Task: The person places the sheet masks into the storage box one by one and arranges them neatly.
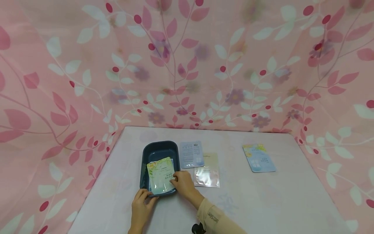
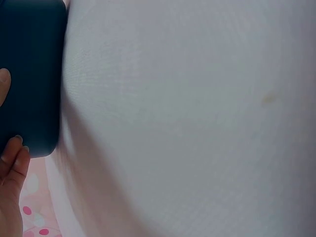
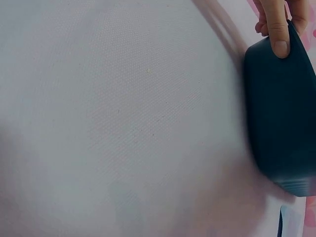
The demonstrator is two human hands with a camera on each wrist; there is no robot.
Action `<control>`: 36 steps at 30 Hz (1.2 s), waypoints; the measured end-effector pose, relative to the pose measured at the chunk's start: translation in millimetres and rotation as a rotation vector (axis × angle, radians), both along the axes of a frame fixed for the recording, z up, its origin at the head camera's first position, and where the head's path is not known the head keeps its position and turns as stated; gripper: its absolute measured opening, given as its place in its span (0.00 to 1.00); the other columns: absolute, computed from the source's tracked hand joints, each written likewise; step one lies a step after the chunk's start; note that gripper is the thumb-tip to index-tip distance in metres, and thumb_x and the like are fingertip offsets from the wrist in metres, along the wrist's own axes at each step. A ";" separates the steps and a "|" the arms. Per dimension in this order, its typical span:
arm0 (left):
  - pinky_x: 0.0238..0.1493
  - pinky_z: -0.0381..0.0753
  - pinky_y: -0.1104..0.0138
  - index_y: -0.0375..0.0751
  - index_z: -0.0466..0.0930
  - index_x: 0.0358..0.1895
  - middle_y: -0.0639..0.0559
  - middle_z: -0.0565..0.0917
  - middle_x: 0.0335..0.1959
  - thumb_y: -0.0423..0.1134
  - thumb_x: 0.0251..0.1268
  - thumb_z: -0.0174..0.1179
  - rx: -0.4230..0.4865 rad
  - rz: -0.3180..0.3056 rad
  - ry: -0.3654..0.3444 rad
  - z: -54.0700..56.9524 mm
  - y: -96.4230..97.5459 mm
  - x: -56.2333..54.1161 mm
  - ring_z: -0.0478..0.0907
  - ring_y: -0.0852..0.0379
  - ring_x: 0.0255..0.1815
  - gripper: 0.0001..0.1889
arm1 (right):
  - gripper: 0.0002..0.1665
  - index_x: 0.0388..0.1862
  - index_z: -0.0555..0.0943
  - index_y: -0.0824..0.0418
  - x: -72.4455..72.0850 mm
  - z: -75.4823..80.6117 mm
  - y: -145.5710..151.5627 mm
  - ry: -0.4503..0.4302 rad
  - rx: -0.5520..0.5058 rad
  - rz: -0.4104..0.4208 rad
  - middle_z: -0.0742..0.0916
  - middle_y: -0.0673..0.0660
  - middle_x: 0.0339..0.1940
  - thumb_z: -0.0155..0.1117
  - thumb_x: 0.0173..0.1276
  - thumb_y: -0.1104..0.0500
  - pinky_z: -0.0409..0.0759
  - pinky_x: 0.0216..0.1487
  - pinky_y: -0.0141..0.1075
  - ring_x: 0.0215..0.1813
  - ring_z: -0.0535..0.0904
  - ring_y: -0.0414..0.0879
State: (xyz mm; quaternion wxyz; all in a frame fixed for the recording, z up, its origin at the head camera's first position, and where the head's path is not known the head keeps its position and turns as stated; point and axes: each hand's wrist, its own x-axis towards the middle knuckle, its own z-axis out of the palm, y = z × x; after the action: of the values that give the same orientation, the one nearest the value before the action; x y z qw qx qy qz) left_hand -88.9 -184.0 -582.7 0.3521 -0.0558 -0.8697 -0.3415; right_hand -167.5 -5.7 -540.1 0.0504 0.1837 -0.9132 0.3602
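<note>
A dark blue rectangular tray (image 1: 159, 146) stands on the table's left side. A green sheet mask packet (image 1: 160, 174) lies in it, tilted, with a blue edge of another packet (image 1: 172, 161) showing underneath. My left hand (image 1: 141, 206) holds the tray's near left corner. In the right wrist view the left thumb (image 3: 281, 48) presses on the outer wall. In the left wrist view left fingers (image 2: 17, 155) lie at the corner. My right hand (image 1: 185, 185) reaches over the right rim and pinches the green packet's right edge. The right wrist view does not show this grip.
Right of the tray, a blue packet (image 1: 191, 154) overlaps a silvery packet (image 1: 208, 172). Another blue packet with yellow flowers (image 1: 259, 158) lies farther right on the white table (image 1: 263, 201). A small black object (image 1: 198, 228) appears at the near edge. Floral cloth (image 1: 204, 65) hangs behind.
</note>
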 end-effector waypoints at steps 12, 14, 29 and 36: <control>0.32 0.72 0.80 0.36 0.78 0.21 0.51 0.74 0.27 0.21 0.21 0.78 0.020 -0.003 -0.017 0.3 2.0 0.5 0.72 0.61 0.29 0.19 | 0.09 0.30 0.84 0.71 0.9 -5.4 28.5 0.097 -0.418 -0.129 0.83 0.55 0.19 0.72 0.52 0.65 0.71 0.23 0.22 0.21 0.71 0.34; 0.32 0.72 0.80 0.36 0.78 0.21 0.51 0.75 0.27 0.21 0.21 0.78 0.018 -0.006 -0.008 0.1 1.7 0.3 0.72 0.60 0.29 0.19 | 0.09 0.31 0.84 0.70 -0.2 -6.4 38.3 0.095 -0.425 -0.176 0.83 0.55 0.19 0.72 0.52 0.65 0.70 0.22 0.22 0.20 0.71 0.33; 0.33 0.72 0.79 0.36 0.78 0.21 0.51 0.75 0.27 0.21 0.21 0.78 0.016 -0.011 0.007 0.7 0.1 -0.5 0.72 0.60 0.29 0.19 | 0.14 0.36 0.82 0.72 2.6 -8.8 110.3 -0.010 -0.326 -0.380 0.84 0.58 0.21 0.71 0.53 0.64 0.75 0.25 0.30 0.21 0.79 0.45; 0.32 0.72 0.79 0.37 0.78 0.20 0.51 0.74 0.27 0.21 0.19 0.79 0.010 -0.001 0.008 -0.3 0.5 -0.6 0.72 0.60 0.28 0.20 | 0.22 0.43 0.80 0.73 9.4 -21.5 130.4 -0.132 -0.127 -0.549 0.82 0.61 0.30 0.71 0.54 0.59 0.76 0.33 0.44 0.33 0.77 0.53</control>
State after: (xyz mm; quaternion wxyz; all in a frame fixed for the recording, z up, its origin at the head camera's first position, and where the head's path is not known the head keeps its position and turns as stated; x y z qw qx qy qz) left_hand -89.6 -183.5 -583.0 0.3555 -0.0559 -0.8665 -0.3460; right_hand -158.2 124.7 -561.6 0.0977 -0.0977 -0.9057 0.4008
